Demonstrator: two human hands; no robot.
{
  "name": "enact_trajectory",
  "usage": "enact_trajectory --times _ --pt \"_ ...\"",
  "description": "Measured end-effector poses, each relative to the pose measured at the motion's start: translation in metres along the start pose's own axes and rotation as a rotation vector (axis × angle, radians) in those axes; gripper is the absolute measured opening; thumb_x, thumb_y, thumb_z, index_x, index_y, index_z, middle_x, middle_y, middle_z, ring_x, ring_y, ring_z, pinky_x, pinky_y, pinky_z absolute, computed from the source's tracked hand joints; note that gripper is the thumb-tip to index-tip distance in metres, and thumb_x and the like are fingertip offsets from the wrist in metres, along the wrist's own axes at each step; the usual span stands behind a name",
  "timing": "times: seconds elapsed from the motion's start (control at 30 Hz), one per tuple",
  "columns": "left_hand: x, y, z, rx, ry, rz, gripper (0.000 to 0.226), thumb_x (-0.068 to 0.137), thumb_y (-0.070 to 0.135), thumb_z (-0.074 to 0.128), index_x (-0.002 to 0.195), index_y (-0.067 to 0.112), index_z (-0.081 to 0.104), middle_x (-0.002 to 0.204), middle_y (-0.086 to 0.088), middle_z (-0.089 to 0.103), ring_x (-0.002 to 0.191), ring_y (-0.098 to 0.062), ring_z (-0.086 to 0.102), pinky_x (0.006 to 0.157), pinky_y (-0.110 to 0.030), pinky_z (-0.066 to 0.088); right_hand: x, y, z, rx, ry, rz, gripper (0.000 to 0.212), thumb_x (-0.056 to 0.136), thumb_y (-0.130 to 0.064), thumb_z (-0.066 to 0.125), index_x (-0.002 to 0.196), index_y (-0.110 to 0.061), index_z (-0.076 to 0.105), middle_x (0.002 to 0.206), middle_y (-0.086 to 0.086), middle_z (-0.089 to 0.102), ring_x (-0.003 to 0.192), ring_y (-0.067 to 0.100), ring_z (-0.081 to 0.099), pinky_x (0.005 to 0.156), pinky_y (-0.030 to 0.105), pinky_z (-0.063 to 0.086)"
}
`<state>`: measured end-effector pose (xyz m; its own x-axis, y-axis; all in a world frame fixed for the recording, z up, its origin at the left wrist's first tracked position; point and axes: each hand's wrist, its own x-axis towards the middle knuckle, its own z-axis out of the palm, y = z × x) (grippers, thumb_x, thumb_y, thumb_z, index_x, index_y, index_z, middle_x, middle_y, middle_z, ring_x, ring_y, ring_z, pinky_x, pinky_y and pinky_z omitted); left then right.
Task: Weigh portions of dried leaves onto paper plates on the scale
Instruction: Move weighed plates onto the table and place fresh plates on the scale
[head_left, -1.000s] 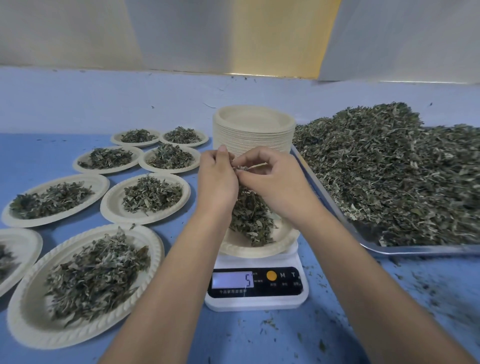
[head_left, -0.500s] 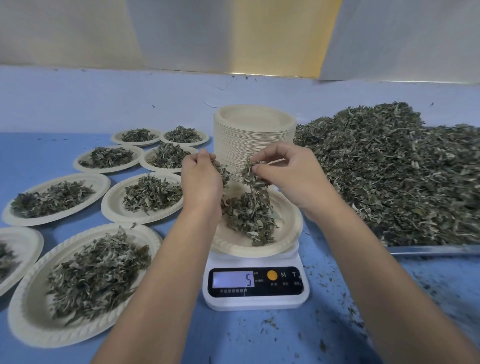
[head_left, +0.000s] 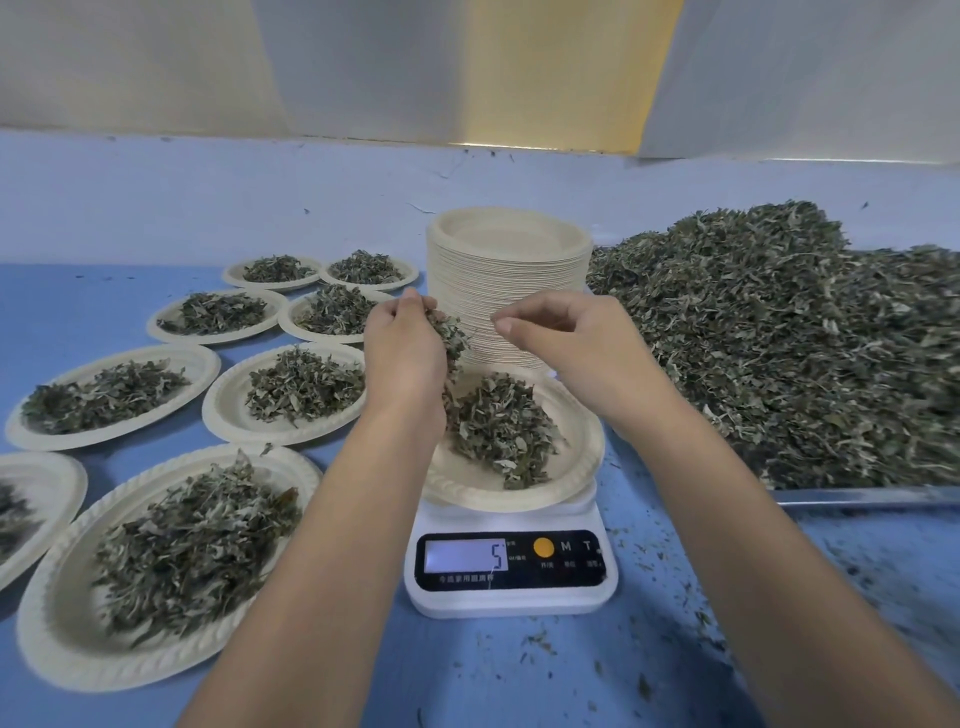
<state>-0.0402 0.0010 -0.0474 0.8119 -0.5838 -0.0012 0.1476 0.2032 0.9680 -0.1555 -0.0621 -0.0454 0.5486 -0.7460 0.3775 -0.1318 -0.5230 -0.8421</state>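
Now your left hand (head_left: 402, 356) grips a clump of dried leaves (head_left: 451, 335) over the paper plate (head_left: 576, 467) on the scale (head_left: 511, 600), which reads 5. Your right hand (head_left: 569, 340) pinches thumb to forefinger; can't tell if it holds anything. Plate stack (head_left: 501, 312) at 12 o'clock, leaf tray (head_left: 857, 496) at 3, filled plates (head_left: 218, 421) at 9.

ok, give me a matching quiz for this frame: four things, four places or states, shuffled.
1 left hand
2 scale
3 plate stack
4 tray

A heaped with loose leaves
B behind the scale
C grips a clump of leaves
D display reads 5

Pairs: 1-C, 2-D, 3-B, 4-A
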Motion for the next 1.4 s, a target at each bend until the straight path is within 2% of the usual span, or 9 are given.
enact_trajectory --times 0.17,0.4,0.53,0.67,0.93,1.07,1.17,1.3,1.4 --pt "-0.001 0.010 0.002 -0.072 -0.014 0.023 0.027 0.102 0.027 0.037 0.087 0.015 0.054 0.078 0.001 0.052 0.069 -0.014 0.047 0.044 -0.018 0.039 -0.002 -0.005 0.008 0.116 -0.090 -0.023 0.007 0.082 -0.023 0.074 0.088 -0.025 0.073 0.082 -0.009 0.071 0.075 -0.002 0.063 0.076 0.020 0.053" --pt "-0.007 0.017 0.007 -0.182 -0.058 0.011 0.030 0.102 0.025 0.038 0.078 0.016 0.054 0.074 0.003 0.056 0.068 -0.013 0.052 0.054 -0.022 0.040 -0.003 -0.007 0.014 0.328 -0.209 0.026 0.023 0.083 -0.010 0.071 0.092 -0.029 0.063 0.077 -0.014 0.070 0.078 0.000 0.067 0.077 0.025 0.058" --pt "-0.008 0.015 0.008 -0.150 -0.066 0.016 0.029 0.103 0.025 0.037 0.079 0.017 0.052 0.075 0.002 0.053 0.067 -0.015 0.049 0.049 -0.023 0.036 -0.003 -0.007 0.016 0.347 -0.148 0.007 0.031 0.080 0.005 0.069 0.088 -0.024 0.064 0.069 -0.011 0.068 0.067 0.004 0.065 0.068 0.023 0.059" --pt "-0.011 0.010 0.011 -0.103 -0.072 0.003 0.029 0.102 0.024 0.037 0.078 0.018 0.052 0.076 0.002 0.053 0.065 -0.013 0.048 0.052 -0.025 0.037 -0.002 -0.005 0.016 0.258 -0.069 -0.011 0.030 0.077 0.002 0.073 0.078 -0.028 0.066 0.066 -0.015 0.068 0.067 0.009 0.066 0.077 0.030 0.059" --pt "-0.011 0.003 0.013 -0.043 -0.104 -0.044 0.027 0.102 0.028 0.037 0.091 0.015 0.057 0.105 -0.009 0.065 0.102 -0.026 0.061 0.097 -0.042 0.047 0.000 -0.005 0.016 0.233 0.024 -0.041 0.028 0.077 0.000 0.074 0.079 -0.028 0.069 0.065 -0.013 0.065 0.061 0.005 0.064 0.070 0.024 0.058" --pt "-0.012 -0.001 0.015 0.043 -0.131 -0.056 0.036 0.102 0.035 0.035 0.120 0.012 0.056 0.124 -0.012 0.060 0.117 -0.029 0.055 0.103 -0.046 0.042 0.001 -0.005 0.015 0.186 0.061 -0.069 0.027 0.078 -0.002 0.073 0.077 -0.030 0.070 0.066 -0.013 0.065 0.059 0.004 0.064 0.066 0.022 0.054" --pt "-0.013 -0.002 0.015 0.118 -0.148 0.014 0.043 0.102 0.039 0.032 0.133 0.015 0.050 0.132 -0.003 0.055 0.119 -0.018 0.051 0.106 -0.038 0.037 0.001 -0.004 0.014 0.168 0.087 -0.071 0.026 0.078 -0.004 0.072 0.076 -0.030 0.070 0.065 -0.013 0.066 0.059 0.004 0.064 0.068 0.024 0.053" --pt "-0.017 -0.001 0.014 0.157 -0.201 0.074 0.050 0.100 0.049 0.029 0.137 0.020 0.045 0.134 0.006 0.049 0.112 -0.007 0.044 0.094 -0.027 0.033 0.001 -0.003 0.014 0.121 0.121 -0.066 0.027 0.078 -0.006 0.071 0.074 -0.032 0.069 0.065 -0.012 0.065 0.062 0.006 0.064 0.073 0.033 0.056" --pt "-0.016 -0.002 0.014 0.223 -0.238 0.107 0.035 0.096 0.054 0.036 0.106 0.025 0.054 0.097 0.020 0.053 0.086 0.004 0.047 0.072 -0.018 0.034 0.001 -0.002 0.013 0.061 0.149 -0.060 0.025 0.076 -0.008 0.069 0.072 -0.033 0.068 0.067 -0.010 0.067 0.064 0.009 0.065 0.072 0.034 0.056"
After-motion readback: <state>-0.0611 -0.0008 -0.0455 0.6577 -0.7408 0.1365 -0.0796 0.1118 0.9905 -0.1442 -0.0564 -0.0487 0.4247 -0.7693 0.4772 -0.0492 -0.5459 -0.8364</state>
